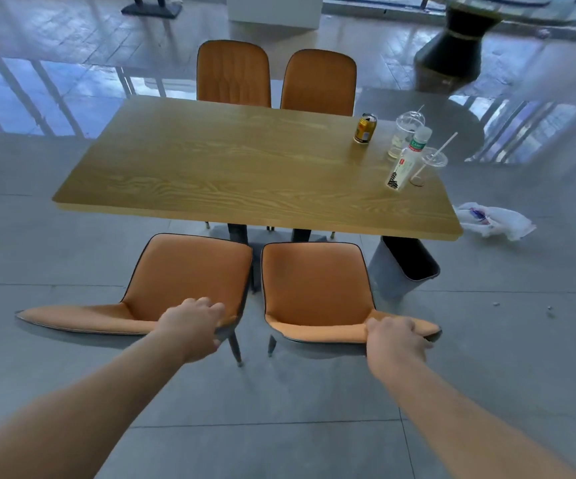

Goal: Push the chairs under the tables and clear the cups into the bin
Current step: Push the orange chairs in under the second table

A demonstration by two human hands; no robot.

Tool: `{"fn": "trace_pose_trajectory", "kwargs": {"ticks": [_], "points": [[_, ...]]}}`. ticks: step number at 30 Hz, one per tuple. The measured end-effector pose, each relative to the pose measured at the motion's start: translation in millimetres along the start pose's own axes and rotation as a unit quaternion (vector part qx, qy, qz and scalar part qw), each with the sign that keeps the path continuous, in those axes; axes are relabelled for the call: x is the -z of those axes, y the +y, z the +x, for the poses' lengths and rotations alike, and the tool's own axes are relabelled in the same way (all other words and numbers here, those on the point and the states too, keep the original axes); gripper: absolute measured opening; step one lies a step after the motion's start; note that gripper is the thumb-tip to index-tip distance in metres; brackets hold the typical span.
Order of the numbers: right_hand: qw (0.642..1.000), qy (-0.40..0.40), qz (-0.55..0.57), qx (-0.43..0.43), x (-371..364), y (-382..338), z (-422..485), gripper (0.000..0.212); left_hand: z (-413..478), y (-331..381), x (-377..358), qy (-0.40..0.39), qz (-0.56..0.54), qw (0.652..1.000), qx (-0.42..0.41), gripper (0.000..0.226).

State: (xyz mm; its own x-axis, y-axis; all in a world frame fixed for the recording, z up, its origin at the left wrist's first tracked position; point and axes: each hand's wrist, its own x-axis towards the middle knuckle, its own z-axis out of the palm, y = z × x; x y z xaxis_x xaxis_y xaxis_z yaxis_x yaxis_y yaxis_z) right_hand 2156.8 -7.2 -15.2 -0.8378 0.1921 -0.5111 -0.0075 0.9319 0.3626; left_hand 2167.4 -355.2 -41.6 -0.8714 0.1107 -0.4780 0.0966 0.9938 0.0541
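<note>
The left hand [195,324] is clamped over the top edge of the left chair [182,281], fingers curled on the orange backrest near its right end. The right hand [395,335] grips the backrest top of the right chair [316,288] in the same way, towards its right end. Both chairs stand side by side on the near side of the table [238,164], their seats just short of its edge and not under it. Two more orange chairs, the far left chair [233,74] and the far right chair [319,83], sit against the far side with their seats hidden by the tabletop.

At the table's right end stands a cluster of drinks. A gold can [365,128] has a label too blurred to read. Right of it a clear domed cup [404,133] with a straw holds a little pale liquid. A bottle [406,160] with a white cap stands in front of that cup; its green band and a white label with red and black marks carry writing that cannot be made out. Just right of the bottle is a small clear cup [430,167] with a white straw.

A grey bin [402,267] stands on the floor under the table's near right corner, just beside the right chair. A crumpled white plastic bag [495,221] lies on the floor right of the table.
</note>
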Motion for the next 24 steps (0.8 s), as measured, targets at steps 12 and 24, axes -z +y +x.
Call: {"fn": "trace_pose_trajectory", "kwargs": {"ticks": [12,24], "points": [[0.997,0.012,0.075,-0.023,4.7,-40.2,-18.3,0.038,-26.7,-111.6,-29.4,0.115,0.061,0.991,-0.045,0.014],[0.965,0.104,0.093,0.220,3.4,-83.7,-18.8,0.044,-24.7,-96.4,-26.6,0.125,0.092,0.978,-0.142,0.014]]}}
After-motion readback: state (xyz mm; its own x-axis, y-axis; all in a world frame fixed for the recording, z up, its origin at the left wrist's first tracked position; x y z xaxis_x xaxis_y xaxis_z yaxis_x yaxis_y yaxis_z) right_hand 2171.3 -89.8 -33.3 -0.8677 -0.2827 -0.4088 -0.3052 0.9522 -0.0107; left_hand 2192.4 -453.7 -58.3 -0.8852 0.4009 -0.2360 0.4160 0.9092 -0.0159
